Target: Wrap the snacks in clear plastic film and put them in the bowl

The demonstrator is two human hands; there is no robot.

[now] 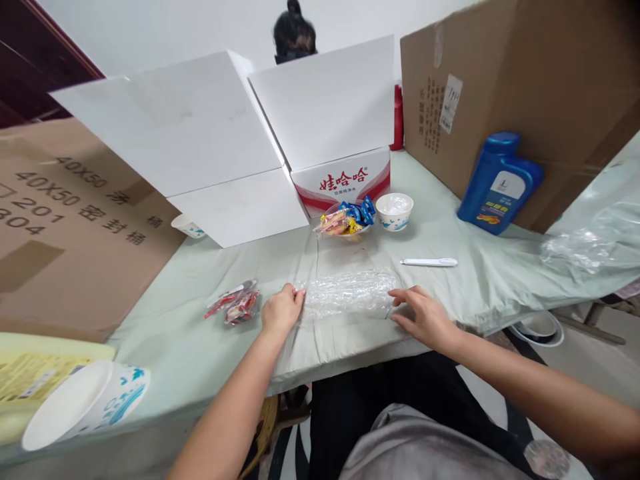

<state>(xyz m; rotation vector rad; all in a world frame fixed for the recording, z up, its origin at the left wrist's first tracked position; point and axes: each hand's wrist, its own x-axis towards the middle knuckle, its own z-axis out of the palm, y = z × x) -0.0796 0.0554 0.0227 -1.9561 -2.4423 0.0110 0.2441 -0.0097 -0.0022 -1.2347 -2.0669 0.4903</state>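
Note:
A rolled-up piece of clear bubble wrap lies across the pale green table cover in front of me. My left hand is closed on the roll's left end, fingers curled over it. My right hand rests at the roll's right end with fingers stretched out and touching it. Just left of my left hand lies a small packet of red-wrapped snacks.
An open white carton stands at the back, with a dish of wrapped sweets and a paper bowl before it. A white pen, a blue oil bottle, big cardboard boxes, paper cups and a person's head are around.

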